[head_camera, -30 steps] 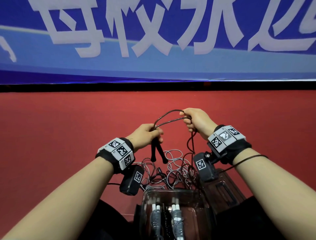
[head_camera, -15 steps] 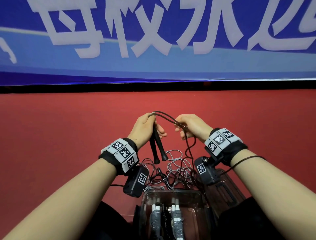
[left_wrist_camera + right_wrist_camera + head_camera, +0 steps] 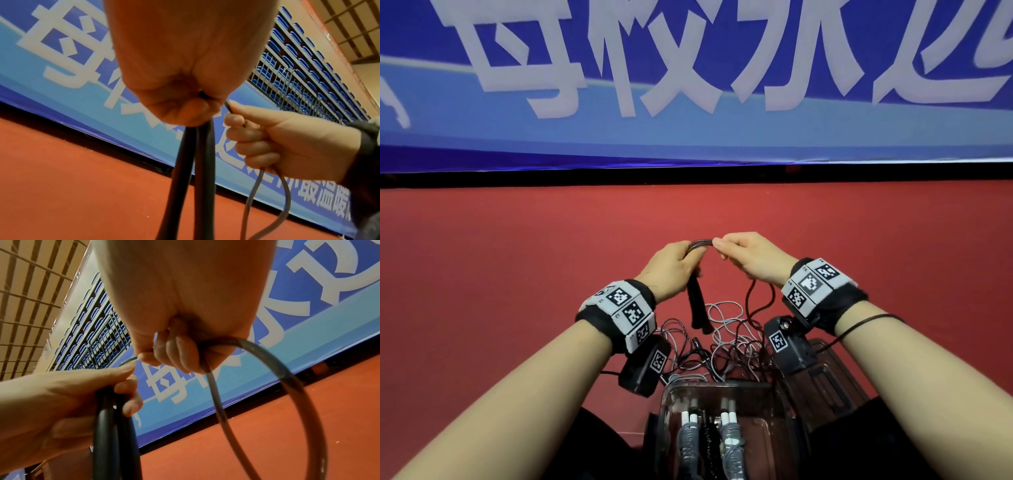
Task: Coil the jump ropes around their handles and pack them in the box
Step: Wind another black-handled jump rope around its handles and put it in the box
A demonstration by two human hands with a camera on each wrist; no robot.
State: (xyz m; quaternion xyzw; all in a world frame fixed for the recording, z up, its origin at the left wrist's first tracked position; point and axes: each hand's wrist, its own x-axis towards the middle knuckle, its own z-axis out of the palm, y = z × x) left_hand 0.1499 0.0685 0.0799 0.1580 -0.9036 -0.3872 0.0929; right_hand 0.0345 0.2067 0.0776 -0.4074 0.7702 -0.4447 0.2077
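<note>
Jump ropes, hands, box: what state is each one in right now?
Left hand: grips the two black handles, which hang downward.
Right hand: grips the dark rope, a loop hanging below it.
Loose ropes: tangled on the red floor.
Clear box: open, coiled ropes already inside.

Support is the red floor (image 3: 524,291), matte, running back to a black strip under the blue banner (image 3: 688,130). On the floor just ahead of the box: a loose tangle of ropes (image 3: 722,339), grey and dark strands overlapping, not coiled. Clear box (image 3: 763,404) sits on the floor at the near edge, open top. A dark lid-like panel (image 3: 828,380) lies just right of the box, partly hidden.
</note>
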